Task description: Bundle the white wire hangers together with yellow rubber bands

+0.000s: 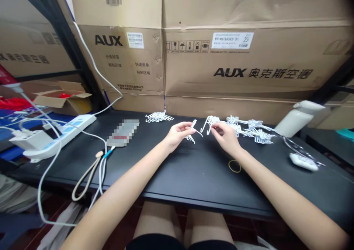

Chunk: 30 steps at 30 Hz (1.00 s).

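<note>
Over the black table, my left hand [176, 135] is closed with thumb and fingers pinching a few thin white wire hooks; their bent ends stick out toward the middle. To its right, my right hand [228, 139] has its fingertips closed on a white hook [204, 125] with a curled end. Just behind those fingers lies a pile of similar hooks [213, 119], partly hidden by the hand. More bundles of white hooks [261, 135] lie farther right, and another bundle [157, 117] rests at the back left. A yellow rubber band [235, 166] lies near my right wrist.
Large cardboard boxes [190, 73] wall off the table's back. A white bottle [300, 118], eyeglasses [301, 150] and a small white case [304, 162] stand or lie right. Left are a blurred-out phone [124, 132], cables and a power strip [62, 135]. The table's front edge [204, 205] is close.
</note>
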Available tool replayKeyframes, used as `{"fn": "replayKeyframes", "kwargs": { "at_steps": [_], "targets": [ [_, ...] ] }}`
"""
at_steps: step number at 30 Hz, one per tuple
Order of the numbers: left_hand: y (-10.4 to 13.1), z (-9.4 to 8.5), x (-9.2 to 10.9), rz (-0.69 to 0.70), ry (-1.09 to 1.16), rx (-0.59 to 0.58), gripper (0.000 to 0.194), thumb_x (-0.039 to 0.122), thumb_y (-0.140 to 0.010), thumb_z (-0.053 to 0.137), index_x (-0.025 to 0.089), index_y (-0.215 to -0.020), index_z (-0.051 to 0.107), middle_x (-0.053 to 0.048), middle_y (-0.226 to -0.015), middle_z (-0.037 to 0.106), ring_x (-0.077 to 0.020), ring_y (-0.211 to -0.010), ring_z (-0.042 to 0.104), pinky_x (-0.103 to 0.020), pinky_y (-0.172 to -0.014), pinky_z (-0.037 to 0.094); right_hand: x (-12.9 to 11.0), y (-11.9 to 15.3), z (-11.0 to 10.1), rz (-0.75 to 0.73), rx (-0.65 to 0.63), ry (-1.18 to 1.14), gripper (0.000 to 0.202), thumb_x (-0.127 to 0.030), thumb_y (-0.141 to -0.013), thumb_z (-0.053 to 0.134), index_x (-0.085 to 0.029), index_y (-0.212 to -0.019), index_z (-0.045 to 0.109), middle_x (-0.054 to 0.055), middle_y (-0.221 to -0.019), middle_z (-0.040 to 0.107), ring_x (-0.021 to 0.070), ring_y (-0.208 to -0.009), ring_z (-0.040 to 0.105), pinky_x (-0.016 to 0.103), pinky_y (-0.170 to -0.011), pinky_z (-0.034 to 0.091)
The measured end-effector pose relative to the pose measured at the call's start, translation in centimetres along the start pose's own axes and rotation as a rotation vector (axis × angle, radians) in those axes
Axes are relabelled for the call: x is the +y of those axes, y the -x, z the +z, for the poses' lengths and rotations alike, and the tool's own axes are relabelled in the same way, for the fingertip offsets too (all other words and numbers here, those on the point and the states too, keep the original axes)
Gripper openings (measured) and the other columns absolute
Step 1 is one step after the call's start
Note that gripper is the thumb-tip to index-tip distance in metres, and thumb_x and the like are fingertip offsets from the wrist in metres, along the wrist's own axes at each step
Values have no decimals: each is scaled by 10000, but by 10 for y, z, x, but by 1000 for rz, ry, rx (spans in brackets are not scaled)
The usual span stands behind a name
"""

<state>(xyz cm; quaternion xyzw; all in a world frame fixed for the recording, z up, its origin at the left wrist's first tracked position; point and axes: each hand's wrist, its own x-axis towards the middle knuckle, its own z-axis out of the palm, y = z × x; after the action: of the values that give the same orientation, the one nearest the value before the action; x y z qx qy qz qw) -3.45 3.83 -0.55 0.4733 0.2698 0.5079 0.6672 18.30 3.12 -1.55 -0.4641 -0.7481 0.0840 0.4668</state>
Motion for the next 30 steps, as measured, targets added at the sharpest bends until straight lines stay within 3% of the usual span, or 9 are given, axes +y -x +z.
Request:
{"fn": "replayKeyframes", "kwargs": {
  "at_steps": [4, 13, 17, 24, 30],
  "targets": [
    [1, -3, 2, -64, 34, -96, 330, 139, -559, 814, 140, -863, 687, -6, -814, 677, -118, -791, 644, -331, -882, 444, -19, 6, 7, 50, 21, -119, 213, -399, -857, 521, -194, -842, 577, 70, -861, 599, 178, -710, 594, 301, -604, 517],
    [-4, -11, 5, -44, 152, 57, 341, 165, -583, 811, 149, -874, 633, -49, -975, 675, -134, -828, 653, -344, -892, 447, -29, 10, 5, -11, 72, -151, 115, -317, -828, 596, -210, -845, 632, 41, -826, 585, 139, -603, 543, 297, -547, 492],
    [-3, -7, 6, -35, 130, 104, 373, 196, -583, 818, 143, -887, 608, -69, -944, 691, -152, -803, 667, -362, -878, 458, -28, 14, 12, 62, 90, -202, 114, -319, -810, 619, -210, -833, 642, 35, -801, 577, 132, -580, 516, 286, -504, 471],
    [3, 7, 12, 15, -66, 159, 339, 331, -665, 769, 120, -874, 606, -87, -831, 693, -196, -785, 685, -357, -778, 522, -42, 19, 22, 118, 356, -356, 110, -296, -778, 664, -199, -830, 654, 42, -845, 588, 106, -527, 517, 280, -445, 461],
    [1, 5, 10, 37, -140, 181, 374, 416, -691, 733, 134, -892, 593, -93, -839, 685, -219, -782, 690, -324, -661, 550, -48, 15, 17, 185, 360, -466, 127, -304, -747, 701, -188, -759, 649, 14, -736, 578, 86, -436, 507, 269, -386, 458]
  ]
}}
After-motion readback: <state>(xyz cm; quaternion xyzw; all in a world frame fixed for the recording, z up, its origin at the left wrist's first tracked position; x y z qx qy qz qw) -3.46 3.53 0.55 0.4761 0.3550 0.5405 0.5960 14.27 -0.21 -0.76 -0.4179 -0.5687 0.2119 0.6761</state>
